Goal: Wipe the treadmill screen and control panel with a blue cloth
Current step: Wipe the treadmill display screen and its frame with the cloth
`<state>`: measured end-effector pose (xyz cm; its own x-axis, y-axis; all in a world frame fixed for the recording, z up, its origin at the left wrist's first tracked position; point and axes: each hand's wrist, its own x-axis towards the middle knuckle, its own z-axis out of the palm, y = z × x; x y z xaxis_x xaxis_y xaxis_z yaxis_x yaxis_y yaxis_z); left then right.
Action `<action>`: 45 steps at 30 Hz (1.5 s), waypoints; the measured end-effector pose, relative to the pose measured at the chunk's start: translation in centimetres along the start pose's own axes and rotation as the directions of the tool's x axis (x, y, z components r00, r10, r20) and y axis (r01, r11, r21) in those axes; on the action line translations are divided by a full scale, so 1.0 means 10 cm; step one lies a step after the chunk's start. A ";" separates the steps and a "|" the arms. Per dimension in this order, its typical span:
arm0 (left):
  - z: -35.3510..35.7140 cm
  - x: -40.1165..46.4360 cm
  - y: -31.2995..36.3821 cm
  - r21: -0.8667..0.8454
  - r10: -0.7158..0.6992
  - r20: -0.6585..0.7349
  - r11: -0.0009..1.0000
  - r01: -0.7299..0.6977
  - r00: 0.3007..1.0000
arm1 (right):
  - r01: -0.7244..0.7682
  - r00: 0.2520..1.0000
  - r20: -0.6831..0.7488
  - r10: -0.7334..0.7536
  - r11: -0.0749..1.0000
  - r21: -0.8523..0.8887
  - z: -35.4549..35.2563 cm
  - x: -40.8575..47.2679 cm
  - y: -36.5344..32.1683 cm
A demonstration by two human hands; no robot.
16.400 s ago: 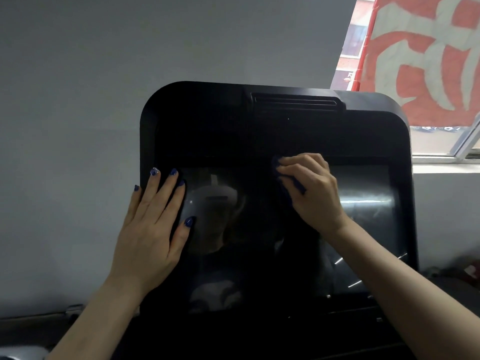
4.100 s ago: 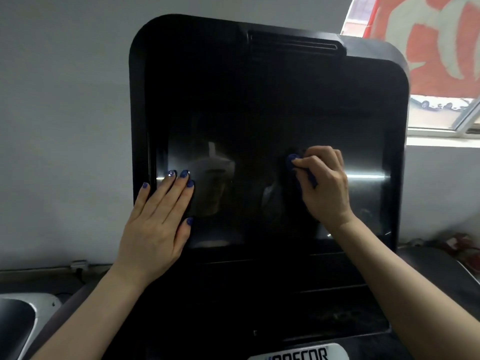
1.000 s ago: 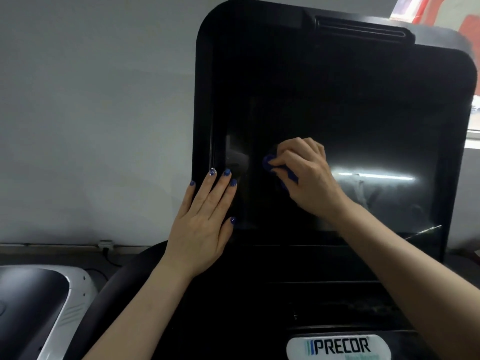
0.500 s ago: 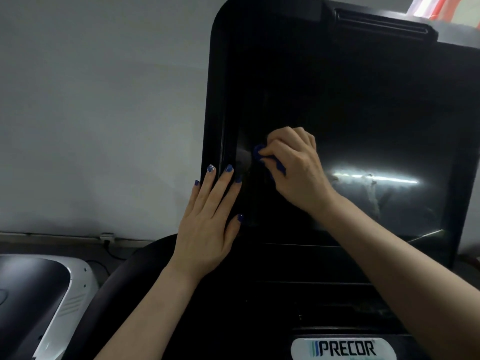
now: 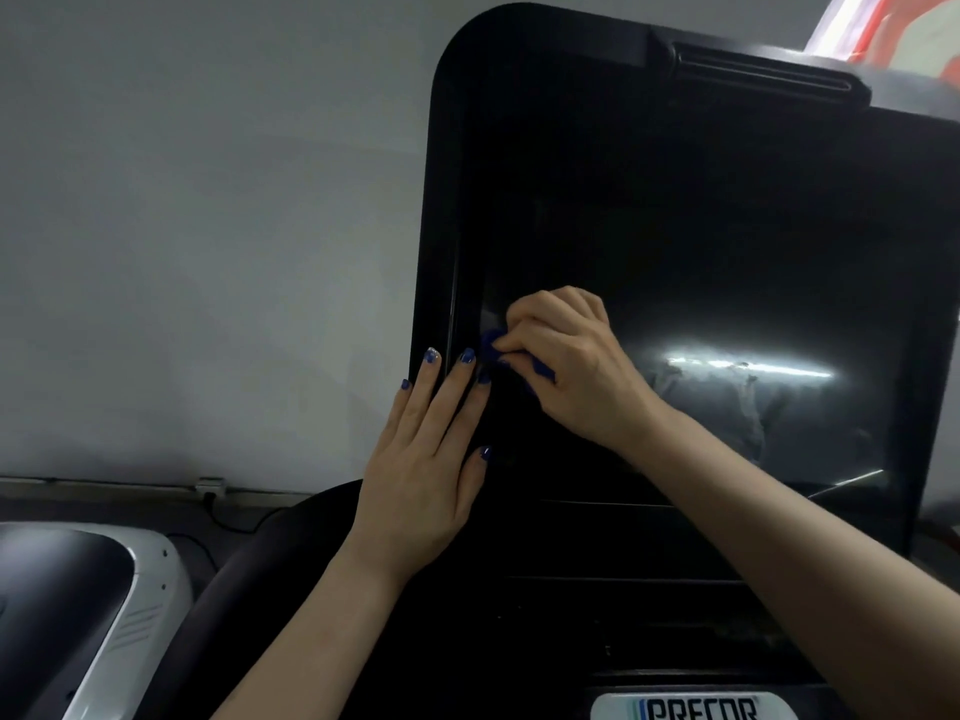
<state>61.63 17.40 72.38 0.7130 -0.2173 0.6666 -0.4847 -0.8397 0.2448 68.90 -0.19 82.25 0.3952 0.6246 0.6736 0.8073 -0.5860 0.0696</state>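
The black treadmill console fills the right half of the view, and its glossy dark screen (image 5: 727,314) carries a bright streak of reflected light. My right hand (image 5: 576,371) is bunched around a small blue cloth (image 5: 493,341) and presses it against the screen near the left edge. Only bits of the cloth show between the fingers. My left hand (image 5: 431,459) lies flat, fingers apart, on the console's left frame, its fingertips just below and left of the cloth. The dark control panel (image 5: 613,574) sits below the screen.
A grey wall is behind the console on the left. A white and black machine housing (image 5: 78,615) sits at the lower left. A Precor label (image 5: 701,709) is at the bottom edge. A red and white banner (image 5: 904,23) shows at the top right.
My right hand with the cloth has slid left across the screen to its left edge, close to my left fingertips. My left hand has stayed flat on the frame.
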 end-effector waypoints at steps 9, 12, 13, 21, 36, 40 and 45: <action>0.02 -0.09 -0.01 -0.012 0.002 0.009 1.000 -0.002 1.000 | -0.053 0.996 -0.075 0.052 0.999 -0.005 0.11 0.01 -0.12; 0.02 -0.10 -0.02 -0.013 0.004 0.007 1.000 -0.004 1.000 | -0.040 0.999 -0.018 0.041 0.999 0.013 0.11 -0.13 -0.16; 0.02 -0.10 -0.02 -0.015 0.006 0.005 1.000 -0.006 1.000 | -0.035 0.999 -0.002 0.035 0.999 0.012 0.10 -0.18 -0.16; 0.04 -0.10 -0.03 -0.032 0.018 -0.029 0.999 -0.019 0.999 | -0.153 0.977 -0.153 0.150 0.988 -0.008 0.02 -0.20 0.00; 0.15 -0.04 0.18 0.134 0.067 -0.023 0.989 -0.063 0.997 | -0.104 0.990 -0.094 0.103 0.995 -0.002 -0.16 -0.50 0.18; 0.17 -0.04 0.18 0.160 0.067 -0.033 0.985 -0.061 0.997 | -0.189 0.964 -0.192 0.181 0.982 -0.023 -0.21 -0.51 0.29; 0.17 -0.04 0.18 0.177 0.066 -0.026 0.982 -0.060 0.998 | -0.151 0.979 -0.143 0.147 0.988 -0.019 -0.19 -0.55 0.26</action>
<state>61.28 15.10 71.38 0.6663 -0.2588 0.6993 -0.4292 -0.9000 0.0759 68.04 -6.12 80.11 0.4432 0.4516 0.7744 0.7298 -0.6833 -0.0192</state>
